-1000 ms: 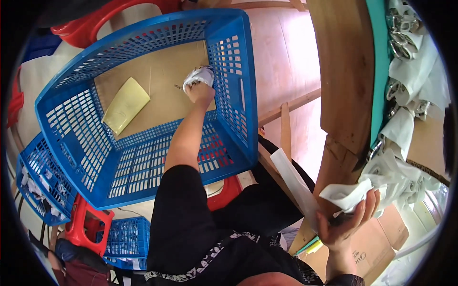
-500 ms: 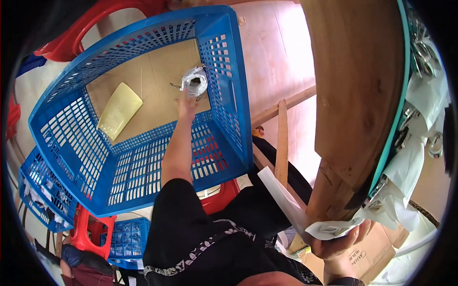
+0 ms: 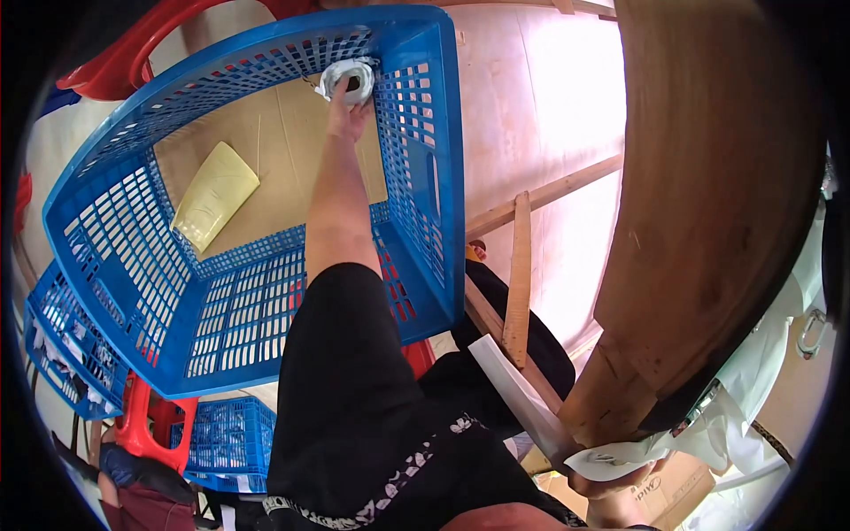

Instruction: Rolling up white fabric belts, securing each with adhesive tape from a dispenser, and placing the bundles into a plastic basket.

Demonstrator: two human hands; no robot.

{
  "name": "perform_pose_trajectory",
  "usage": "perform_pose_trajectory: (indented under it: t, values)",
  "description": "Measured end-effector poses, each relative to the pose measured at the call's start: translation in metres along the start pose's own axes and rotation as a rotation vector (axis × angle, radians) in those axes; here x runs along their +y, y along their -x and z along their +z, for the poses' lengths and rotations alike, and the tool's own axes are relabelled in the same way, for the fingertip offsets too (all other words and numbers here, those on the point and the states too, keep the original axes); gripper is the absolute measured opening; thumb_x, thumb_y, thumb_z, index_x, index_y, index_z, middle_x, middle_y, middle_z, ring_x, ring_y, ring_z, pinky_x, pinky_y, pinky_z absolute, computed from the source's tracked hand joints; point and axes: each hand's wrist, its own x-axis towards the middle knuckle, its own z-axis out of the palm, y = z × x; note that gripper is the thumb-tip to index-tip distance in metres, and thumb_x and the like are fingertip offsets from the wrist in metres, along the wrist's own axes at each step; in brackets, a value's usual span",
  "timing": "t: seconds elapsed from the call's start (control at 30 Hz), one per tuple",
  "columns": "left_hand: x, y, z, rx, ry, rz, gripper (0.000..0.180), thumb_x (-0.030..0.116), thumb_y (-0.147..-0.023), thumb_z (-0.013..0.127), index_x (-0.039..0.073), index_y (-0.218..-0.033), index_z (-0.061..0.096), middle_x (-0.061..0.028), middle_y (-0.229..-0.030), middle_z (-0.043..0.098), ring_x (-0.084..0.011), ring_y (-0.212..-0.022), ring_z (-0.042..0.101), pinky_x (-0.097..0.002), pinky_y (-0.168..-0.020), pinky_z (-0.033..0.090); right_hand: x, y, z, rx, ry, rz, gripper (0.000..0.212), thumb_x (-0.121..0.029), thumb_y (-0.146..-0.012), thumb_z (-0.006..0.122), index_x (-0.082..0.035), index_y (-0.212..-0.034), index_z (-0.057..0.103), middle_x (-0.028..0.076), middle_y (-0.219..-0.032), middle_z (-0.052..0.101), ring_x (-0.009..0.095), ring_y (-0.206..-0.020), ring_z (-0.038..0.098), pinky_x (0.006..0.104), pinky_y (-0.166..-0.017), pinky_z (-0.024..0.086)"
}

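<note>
My left hand point(image 3: 348, 117) is deep inside a large blue plastic basket point(image 3: 443, 265), gripping the near side of a white roll point(image 3: 365, 80) with a dark hollow middle. The roll stands in the far right corner of the basket, and small dark metal bits show at its edge. At the lower right, my right hand point(image 3: 611, 487) is closed under a white strip point(image 3: 602, 462), beneath the end of a wooden board point(image 3: 699, 195). Part of its fingers is hidden by the strip. A pale yellow sheet-like piece point(image 3: 217, 195) lies at the left of the basket's cardboard-lined bottom point(image 3: 292, 133).
Along the board's right side hang white strips point(image 3: 753, 372) with metal clips. Wooden bars point(image 3: 518, 283) cross below the board. Red stools point(image 3: 150, 425) and smaller blue baskets point(image 3: 230, 438) stand at the lower left. Another person's clothing point(image 3: 146, 496) shows there, and a cardboard box point(image 3: 677, 487) lies at the lower right.
My left hand has moved farther into the basket, and the white roll now sits in the far right corner instead of midway along the right wall. My right hand stays at the strip.
</note>
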Motion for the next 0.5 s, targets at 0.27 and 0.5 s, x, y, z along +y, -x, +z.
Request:
perform_pose_trajectory:
  t: [0.27, 0.5]
  values:
    - [0.023, 0.066, -0.148, 0.731, -2.094, 0.509, 0.058, 0.047, -0.083, 0.048, 0.011, -0.129, 0.047, -0.0111, -0.14, 0.036, -0.0277, -0.13, 0.03, -0.0407, -0.106, 0.022, 0.079, -0.05, -0.031, -0.602, -0.181, -1.085, 0.08, -0.035, -0.078, 0.059, 0.003, -0.134, 0.017, 0.031, -0.134, 0.022, 0.048, -0.125, 0.022, 0.0589, -0.102, 0.016]
    - [0.079, 0.121, -0.204, 0.532, -2.418, -0.168, 0.046, 0.025, -0.087, 0.041, 0.009, -0.129, 0.047, -0.0045, -0.149, 0.016, -0.0285, -0.137, 0.012, -0.0454, -0.108, 0.018, 0.076, -0.05, -0.035, -0.62, -0.098, -0.967, 0.083, -0.033, -0.079, 0.06, 0.002, -0.137, 0.012, 0.03, -0.14, 0.015, 0.044, -0.13, 0.017, 0.0526, -0.105, 0.014]
